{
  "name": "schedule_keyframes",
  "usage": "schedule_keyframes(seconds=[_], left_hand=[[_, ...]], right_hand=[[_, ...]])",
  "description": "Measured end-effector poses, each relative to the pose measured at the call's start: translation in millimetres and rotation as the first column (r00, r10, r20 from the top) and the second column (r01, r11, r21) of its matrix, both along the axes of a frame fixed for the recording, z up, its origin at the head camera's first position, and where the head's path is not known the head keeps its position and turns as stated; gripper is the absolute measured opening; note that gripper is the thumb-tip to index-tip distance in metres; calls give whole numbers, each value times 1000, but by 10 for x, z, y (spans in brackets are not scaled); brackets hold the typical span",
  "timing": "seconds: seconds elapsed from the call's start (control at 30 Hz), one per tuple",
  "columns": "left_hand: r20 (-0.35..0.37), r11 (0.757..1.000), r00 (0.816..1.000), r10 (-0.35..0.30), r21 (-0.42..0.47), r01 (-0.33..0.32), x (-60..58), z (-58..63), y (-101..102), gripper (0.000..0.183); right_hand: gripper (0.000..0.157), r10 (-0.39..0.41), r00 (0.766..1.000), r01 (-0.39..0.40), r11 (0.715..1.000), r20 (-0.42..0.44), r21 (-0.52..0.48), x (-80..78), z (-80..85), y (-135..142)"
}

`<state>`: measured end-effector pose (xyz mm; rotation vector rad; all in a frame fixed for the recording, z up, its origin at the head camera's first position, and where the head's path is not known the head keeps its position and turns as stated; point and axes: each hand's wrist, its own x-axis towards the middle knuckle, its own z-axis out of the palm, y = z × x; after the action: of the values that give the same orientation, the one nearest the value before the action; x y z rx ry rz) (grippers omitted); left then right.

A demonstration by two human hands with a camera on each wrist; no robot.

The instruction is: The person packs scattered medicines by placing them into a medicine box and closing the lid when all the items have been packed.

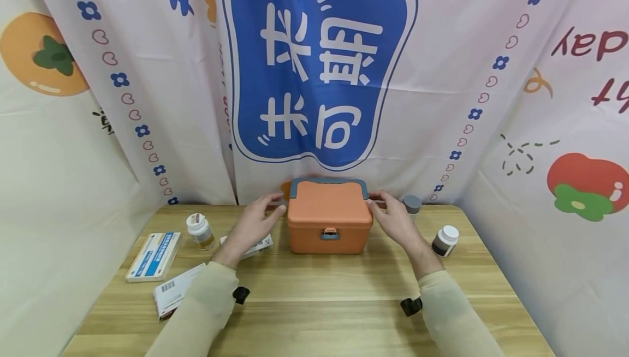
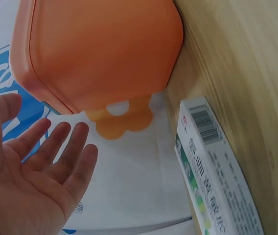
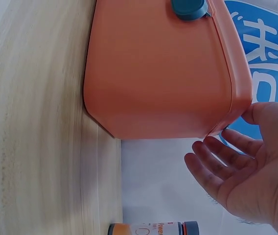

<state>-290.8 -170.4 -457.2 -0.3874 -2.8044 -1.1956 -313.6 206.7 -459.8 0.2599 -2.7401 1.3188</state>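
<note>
An orange lidded storage box [image 1: 330, 215] with a grey-blue handle [image 1: 329, 181] and a front latch [image 1: 330, 234] stands at the back middle of the table, its lid down. Beside its left side is my left hand [image 1: 253, 227], fingers spread and apart from the box in the left wrist view. At the right side, my right hand [image 3: 249, 169] has its thumb at the lid's corner, apparently touching it; the other fingers extend loosely beside the handle end. A white medicine carton [image 2: 210, 171] lies near my left hand, partly hidden by it in the head view.
On the left are a white pill bottle [image 1: 200, 231], a blue-and-white box [image 1: 154, 257] and a white carton [image 1: 178, 290] partly under the left sleeve. Toward the right stand a grey-capped bottle [image 1: 411, 203] and a white-capped dark bottle [image 1: 445, 241]. Printed cloth hangs behind the table.
</note>
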Motion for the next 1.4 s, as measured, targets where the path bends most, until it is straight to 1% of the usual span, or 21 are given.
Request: schedule_keyframes(seconds=[0.17,0.3,0.43,0.53,0.67,0.77,0.9,0.97,1.1,1.3,1.33,1.4], left_hand=[[15,999,1000,-3,40,2,-38,-44,36,56],[40,997,999,-1,77,-3,-61,-62,63,56],[73,994,997,-4,112,-4,-81,-70,82,58],[103,991,995,-4,135,-10,-100,-84,91,59],[153,982,988,-4,186,-25,-124,-118,105,61],[186,972,982,-17,233,-27,-133,-138,117,64],[208,960,977,-36,277,-24,-131,-157,134,64],[221,951,974,-54,309,-18,-133,-164,150,62],[240,926,967,-89,377,-8,-141,-180,185,59],[263,866,953,-152,500,0,-152,-221,207,57],[268,853,949,-168,521,4,-152,-226,208,57],[271,848,947,-174,530,4,-149,-234,204,57]], right_hand=[[58,9,1000,-8,1000,27,-10,13,1,-14],[55,12,999,-11,1000,52,-23,17,-10,-24],[52,38,995,-28,994,94,-106,2,-30,-32],[55,69,989,-43,981,131,-189,-17,-47,-35],[59,96,981,-49,962,167,-269,-40,-80,-36],[58,117,974,-48,943,193,-330,-51,-101,-45],[58,142,966,-46,918,218,-394,-55,-122,-54],[57,148,963,-42,909,226,-414,-57,-132,-54],[56,151,960,-38,904,234,-425,-59,-149,-50],[56,158,960,-45,901,231,-431,-64,-153,-62],[56,155,961,-43,902,230,-429,-59,-147,-68],[56,150,961,-38,905,232,-425,-49,-139,-75]])
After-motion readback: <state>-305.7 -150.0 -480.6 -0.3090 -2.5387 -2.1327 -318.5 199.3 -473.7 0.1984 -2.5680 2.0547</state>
